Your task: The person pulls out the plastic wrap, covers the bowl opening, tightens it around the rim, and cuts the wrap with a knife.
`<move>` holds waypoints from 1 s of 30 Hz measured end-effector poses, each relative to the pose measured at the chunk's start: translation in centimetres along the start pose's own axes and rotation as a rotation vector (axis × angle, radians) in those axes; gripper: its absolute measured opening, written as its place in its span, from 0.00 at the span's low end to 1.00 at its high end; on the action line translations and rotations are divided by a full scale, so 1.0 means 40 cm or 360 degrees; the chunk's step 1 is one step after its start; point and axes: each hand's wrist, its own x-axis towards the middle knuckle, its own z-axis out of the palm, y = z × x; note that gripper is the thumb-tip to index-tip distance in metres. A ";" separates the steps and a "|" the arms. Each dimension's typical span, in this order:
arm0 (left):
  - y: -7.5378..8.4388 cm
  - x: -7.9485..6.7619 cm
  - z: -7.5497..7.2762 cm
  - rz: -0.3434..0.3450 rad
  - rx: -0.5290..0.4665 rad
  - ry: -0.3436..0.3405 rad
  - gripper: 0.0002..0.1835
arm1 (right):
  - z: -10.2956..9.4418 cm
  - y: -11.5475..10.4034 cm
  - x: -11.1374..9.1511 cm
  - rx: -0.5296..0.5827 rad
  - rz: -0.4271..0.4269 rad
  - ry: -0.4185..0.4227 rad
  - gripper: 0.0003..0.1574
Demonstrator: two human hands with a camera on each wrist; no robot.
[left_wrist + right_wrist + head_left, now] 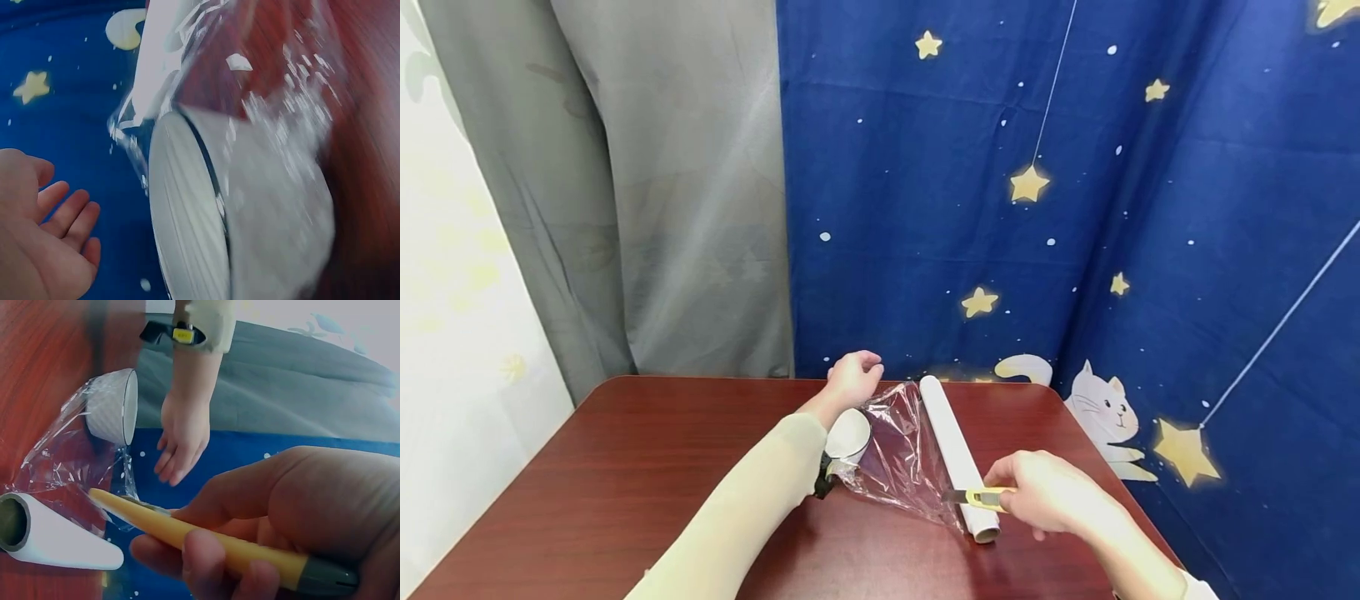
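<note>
A white bowl [847,432] with a dark rim stands on the table, clear plastic wrap [898,462] draped against it. From the bowl the crinkled wrap stretches to a white roll [953,450] lying to its right. My left hand [855,379] is raised beyond the bowl, fingers loosely bent, nothing in them; the left wrist view shows its palm beside the bowl's rim. My right hand [1051,493] grips a yellow utility knife [231,547] between thumb and fingers. The knife's blade [955,497] is out and overlaps the near part of the roll and the wrap's edge.
The dark red wooden table [647,467] extends to the left and toward me. Behind it hang a grey curtain [692,208] and a blue star-patterned curtain [917,183]. A black strap [823,479] circles my left wrist, close to the bowl.
</note>
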 end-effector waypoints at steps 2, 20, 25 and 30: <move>-0.025 -0.008 -0.022 -0.0016 -0.0040 0.0007 0.19 | 0.002 0.003 0.007 0.0037 -0.0002 0.0022 0.13; -0.247 -0.171 -0.091 -0.0303 -0.0493 -0.0179 0.47 | 0.041 0.027 0.073 0.0319 0.0062 0.0283 0.11; -0.262 -0.204 -0.089 -0.0217 -0.0555 -0.0363 0.58 | 0.051 0.025 0.097 0.0389 0.0053 0.0328 0.12; -0.269 -0.229 -0.095 -0.0203 -0.0481 -0.0415 0.70 | 0.057 0.022 0.116 0.0486 0.0025 0.0394 0.16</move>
